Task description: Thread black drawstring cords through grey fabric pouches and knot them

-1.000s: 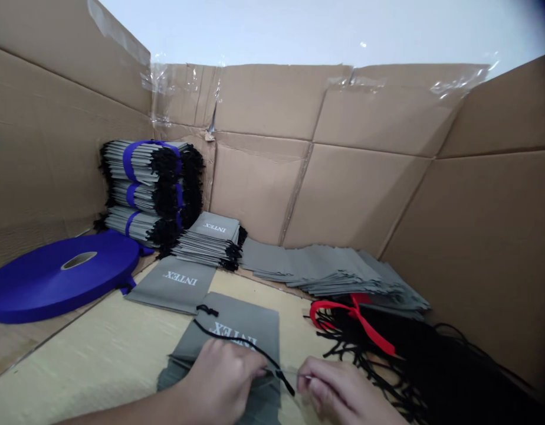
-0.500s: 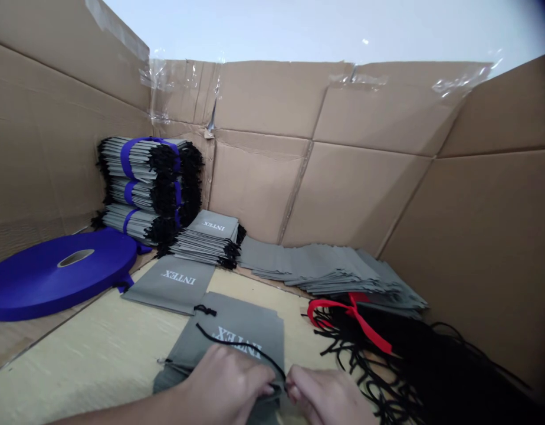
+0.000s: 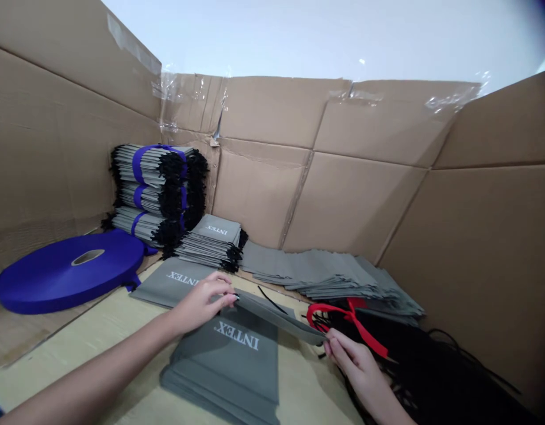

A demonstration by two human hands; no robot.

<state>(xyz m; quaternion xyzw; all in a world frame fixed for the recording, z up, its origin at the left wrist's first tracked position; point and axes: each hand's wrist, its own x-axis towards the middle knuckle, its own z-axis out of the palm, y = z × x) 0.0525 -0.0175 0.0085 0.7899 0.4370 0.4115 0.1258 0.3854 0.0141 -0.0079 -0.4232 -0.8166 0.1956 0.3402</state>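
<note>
Held up between both hands is a grey drawstring pouch (image 3: 276,314), seen nearly edge-on, with a black cord (image 3: 271,299) sticking out along it. My left hand (image 3: 208,301) pinches its left end; my right hand (image 3: 350,351) grips its right corner. Beneath it lies a stack of grey pouches (image 3: 237,366), the top one printed INTEX. Another flat grey pouch (image 3: 160,283) with INTEX on it rests behind my left hand. To the right, a bunch of black cords (image 3: 432,354) is tied with a red ribbon (image 3: 365,330), close to my right hand.
A blue ribbon roll (image 3: 69,277) lies at left. Bundles of pouches strapped in blue (image 3: 151,189) stand in the back corner, beside a smaller corded pile (image 3: 210,245). Flat grey pouches (image 3: 334,271) fan along the back. Taped cardboard walls (image 3: 365,124) enclose the table.
Both hands have moved up and apart. The pouch, earlier low on the stack with its cord pinched between the hands, is now lifted and stretched between them, baring the stack beneath.
</note>
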